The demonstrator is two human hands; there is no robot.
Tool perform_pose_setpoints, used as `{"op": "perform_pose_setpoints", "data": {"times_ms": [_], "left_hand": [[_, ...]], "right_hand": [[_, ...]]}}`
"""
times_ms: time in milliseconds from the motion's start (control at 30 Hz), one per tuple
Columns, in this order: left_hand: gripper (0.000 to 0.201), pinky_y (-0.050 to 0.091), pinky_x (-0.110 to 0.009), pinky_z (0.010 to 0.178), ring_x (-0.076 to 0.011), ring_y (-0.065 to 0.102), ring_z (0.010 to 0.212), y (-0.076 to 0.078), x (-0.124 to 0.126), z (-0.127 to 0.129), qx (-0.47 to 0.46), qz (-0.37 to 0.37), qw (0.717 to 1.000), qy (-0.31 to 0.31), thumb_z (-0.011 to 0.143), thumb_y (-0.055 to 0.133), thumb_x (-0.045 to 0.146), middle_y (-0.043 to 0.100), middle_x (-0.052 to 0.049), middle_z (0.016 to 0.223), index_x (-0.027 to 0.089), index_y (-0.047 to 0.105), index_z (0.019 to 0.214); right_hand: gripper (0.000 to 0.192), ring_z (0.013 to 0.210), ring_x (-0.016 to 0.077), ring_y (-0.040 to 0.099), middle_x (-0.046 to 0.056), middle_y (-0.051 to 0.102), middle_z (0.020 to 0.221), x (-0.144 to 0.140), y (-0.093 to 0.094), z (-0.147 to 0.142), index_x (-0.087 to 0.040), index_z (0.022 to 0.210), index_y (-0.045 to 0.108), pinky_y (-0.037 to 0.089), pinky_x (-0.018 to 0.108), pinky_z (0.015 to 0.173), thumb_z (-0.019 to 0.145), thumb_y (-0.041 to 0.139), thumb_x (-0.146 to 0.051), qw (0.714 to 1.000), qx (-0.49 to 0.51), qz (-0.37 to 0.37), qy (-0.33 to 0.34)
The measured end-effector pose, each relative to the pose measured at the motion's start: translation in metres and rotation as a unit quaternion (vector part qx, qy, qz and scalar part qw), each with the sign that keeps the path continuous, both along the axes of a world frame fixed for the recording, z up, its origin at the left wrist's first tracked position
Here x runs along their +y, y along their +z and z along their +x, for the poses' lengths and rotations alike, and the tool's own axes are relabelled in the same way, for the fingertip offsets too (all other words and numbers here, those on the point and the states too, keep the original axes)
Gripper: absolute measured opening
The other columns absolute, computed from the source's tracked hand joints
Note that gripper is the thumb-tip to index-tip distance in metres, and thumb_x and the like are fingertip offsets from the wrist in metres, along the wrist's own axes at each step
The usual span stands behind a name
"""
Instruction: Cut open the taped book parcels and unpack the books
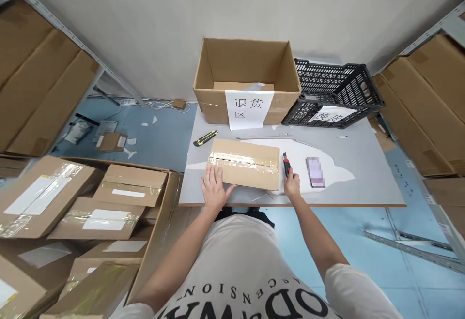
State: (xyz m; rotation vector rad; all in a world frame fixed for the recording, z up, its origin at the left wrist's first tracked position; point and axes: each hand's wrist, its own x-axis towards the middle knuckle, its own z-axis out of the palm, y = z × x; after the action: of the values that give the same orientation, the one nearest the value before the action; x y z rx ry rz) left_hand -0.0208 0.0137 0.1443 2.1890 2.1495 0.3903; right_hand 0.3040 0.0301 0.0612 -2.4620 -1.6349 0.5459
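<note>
A taped cardboard box lies flat on the grey table in front of me, clear tape running along its top seam. My left hand rests on the box's near left corner, fingers stretched over the top. In my right hand is a red and black box cutter, held just right of the box and pointing away from me. A phone with a blurred screen lies to the right of that hand. Beyond the box's far left corner is a yellow and black box cutter.
At the table's back stand a large open carton with a paper sign and a black plastic crate. A big carton full of taped parcels is at my left. Shelves with boxes flank both sides.
</note>
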Motion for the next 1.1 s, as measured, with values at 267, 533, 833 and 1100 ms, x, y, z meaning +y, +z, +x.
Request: {"op": "perform_pose_setpoints", "data": {"times_ms": [267, 533, 833, 1100], "left_hand": [[0.083, 0.028, -0.051, 0.099, -0.0384, 0.031, 0.129, 0.003, 0.001, 0.005, 0.019, -0.015, 1.000, 0.015, 0.075, 0.045, 0.068, 0.036, -0.024, 0.141, 0.010, 0.042, 0.134], [0.080, 0.020, -0.052, 0.103, -0.0356, 0.019, 0.136, 0.030, 0.011, 0.017, 0.042, -0.058, 0.995, -0.062, 0.076, 0.042, 0.067, 0.030, -0.021, 0.145, 0.012, 0.042, 0.134], [0.083, 0.010, -0.052, 0.110, -0.0332, 0.015, 0.139, 0.022, 0.010, 0.025, 0.041, -0.091, 0.979, -0.179, 0.075, 0.048, 0.064, 0.025, -0.015, 0.150, 0.016, 0.034, 0.141], [0.086, 0.010, -0.051, 0.110, -0.0332, 0.018, 0.138, 0.024, 0.014, 0.027, 0.032, -0.094, 0.980, -0.172, 0.073, 0.049, 0.066, 0.027, -0.014, 0.149, 0.017, 0.033, 0.141]], "right_hand": [[0.059, 0.105, 0.0338, 0.045, 0.021, 0.043, 0.114, 0.010, -0.034, -0.005, -0.010, 0.145, 0.020, 0.038, 0.045, 0.086, 0.088, 0.029, -0.027, 0.999, 0.002, -0.041, -0.004], [0.059, 0.110, 0.0369, 0.041, 0.024, 0.043, 0.120, 0.010, -0.027, 0.000, -0.012, 0.141, 0.028, 0.037, 0.050, 0.085, 0.087, 0.038, -0.034, 0.999, -0.020, -0.026, 0.034], [0.071, 0.130, 0.0346, 0.028, 0.016, 0.028, 0.146, 0.086, 0.118, -0.020, -0.017, 0.144, 0.021, 0.026, 0.050, 0.103, 0.086, 0.041, -0.052, 0.908, 0.040, 0.157, 0.387], [0.058, 0.133, 0.0403, 0.024, 0.021, 0.029, 0.147, 0.100, 0.113, -0.063, -0.012, 0.139, 0.035, 0.019, 0.059, 0.102, 0.089, 0.044, -0.041, 0.843, -0.081, 0.069, 0.527]]}}
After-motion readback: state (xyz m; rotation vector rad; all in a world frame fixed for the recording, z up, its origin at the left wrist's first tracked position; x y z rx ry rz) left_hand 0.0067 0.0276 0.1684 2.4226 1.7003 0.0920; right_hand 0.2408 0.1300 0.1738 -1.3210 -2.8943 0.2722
